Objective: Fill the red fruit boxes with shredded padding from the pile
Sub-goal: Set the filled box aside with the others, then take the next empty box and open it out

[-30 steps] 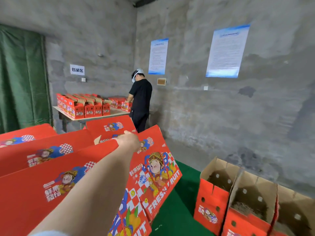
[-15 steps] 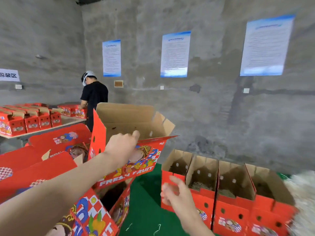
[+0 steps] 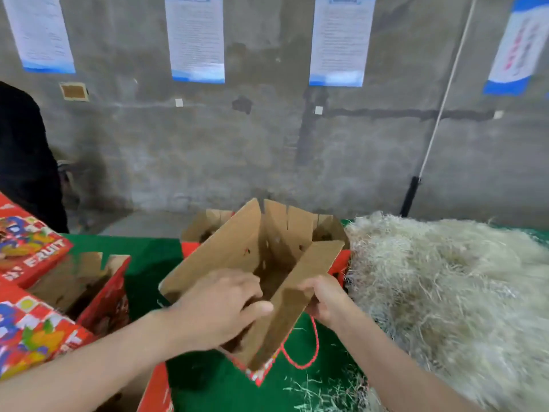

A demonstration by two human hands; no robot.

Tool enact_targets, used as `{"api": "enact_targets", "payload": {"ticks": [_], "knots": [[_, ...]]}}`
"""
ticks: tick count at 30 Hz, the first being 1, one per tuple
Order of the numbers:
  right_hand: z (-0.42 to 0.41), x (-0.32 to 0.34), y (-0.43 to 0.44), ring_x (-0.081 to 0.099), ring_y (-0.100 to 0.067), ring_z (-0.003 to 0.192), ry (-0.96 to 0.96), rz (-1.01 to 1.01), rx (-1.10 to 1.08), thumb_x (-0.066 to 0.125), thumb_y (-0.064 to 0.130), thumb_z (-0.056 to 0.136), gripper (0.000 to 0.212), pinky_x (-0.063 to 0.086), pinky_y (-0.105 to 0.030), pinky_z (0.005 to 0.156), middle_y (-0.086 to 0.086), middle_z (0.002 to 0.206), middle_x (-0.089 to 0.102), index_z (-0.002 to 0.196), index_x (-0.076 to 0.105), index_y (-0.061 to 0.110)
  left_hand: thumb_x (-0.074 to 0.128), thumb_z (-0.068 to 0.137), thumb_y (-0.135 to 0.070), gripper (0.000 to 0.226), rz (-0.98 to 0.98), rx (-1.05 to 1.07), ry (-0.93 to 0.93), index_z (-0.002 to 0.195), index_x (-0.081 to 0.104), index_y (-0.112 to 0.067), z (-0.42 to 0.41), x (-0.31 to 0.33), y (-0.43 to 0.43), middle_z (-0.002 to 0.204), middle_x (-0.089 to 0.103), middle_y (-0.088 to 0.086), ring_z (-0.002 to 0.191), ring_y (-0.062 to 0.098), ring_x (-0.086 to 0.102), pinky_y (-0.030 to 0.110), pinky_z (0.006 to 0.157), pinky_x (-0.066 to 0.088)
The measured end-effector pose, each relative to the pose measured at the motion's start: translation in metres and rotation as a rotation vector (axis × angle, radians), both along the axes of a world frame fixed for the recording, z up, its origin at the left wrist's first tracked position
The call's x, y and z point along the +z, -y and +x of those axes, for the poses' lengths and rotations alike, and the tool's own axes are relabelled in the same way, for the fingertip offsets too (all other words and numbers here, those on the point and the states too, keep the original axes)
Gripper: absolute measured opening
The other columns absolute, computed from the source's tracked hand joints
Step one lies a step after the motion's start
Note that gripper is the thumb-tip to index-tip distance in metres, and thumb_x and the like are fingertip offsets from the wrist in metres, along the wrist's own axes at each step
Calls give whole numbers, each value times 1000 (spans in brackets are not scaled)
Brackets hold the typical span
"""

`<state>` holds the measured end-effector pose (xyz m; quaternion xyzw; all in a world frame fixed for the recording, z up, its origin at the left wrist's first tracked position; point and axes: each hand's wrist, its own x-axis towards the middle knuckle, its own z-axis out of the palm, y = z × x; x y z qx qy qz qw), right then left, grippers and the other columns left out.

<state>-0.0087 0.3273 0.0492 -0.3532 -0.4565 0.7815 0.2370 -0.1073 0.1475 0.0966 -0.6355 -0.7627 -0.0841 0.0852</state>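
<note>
Far left, printed red fruit boxes (image 3: pixel 32 254) stand stacked, and an open box (image 3: pixel 86 281) beside them shows its plain brown inside. My left hand (image 3: pixel 217 304) curls over the near rim of the held box (image 3: pixel 225 251), which is tilted above the green mat (image 3: pixel 148 263) with its flaps splayed upward. My right hand (image 3: pixel 325 298) grips the edge of one long brown flap. A red cord handle (image 3: pixel 317 346) loops below it. Just beside the box on the right lies the pile of shredded padding (image 3: pixel 445 292), pale, stringy and loosely heaped. The corrugated card looks light and stiff but likely to crease at the flaps, so I judge the walls near the folds the safer hold. The padding should be featherweight, springy and clingy, best gathered in loose handfuls.
</note>
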Motion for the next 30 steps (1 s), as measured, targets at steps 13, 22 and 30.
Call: {"api": "enact_targets", "payload": {"ticks": [13,22,30], "knots": [[116,-13,-57,63,-15,76,599,810,619,65,9,82,8,51,-26,67,-3,81,69,88,68,13,62,83,-46,91,-28,152,75,149,5,-19,64,-75,-59,157,6,1,144,22,10,41,115,15],[138,-105,-65,52,-26,115,1068,1430,854,47,11,87,47,42,-36,98,-8,132,52,134,44,12,67,81,-28,78,-326,310,139,144,24,-16,90,-186,-18,152,1,6,128,35,37,46,96,43],[159,-122,-67,58,-26,95,952,1392,721,54,22,89,25,45,-32,80,-9,100,61,104,61,3,77,71,-32,48,49,281,-88,109,57,-11,94,-171,-38,93,64,5,93,29,54,42,85,32]]}}
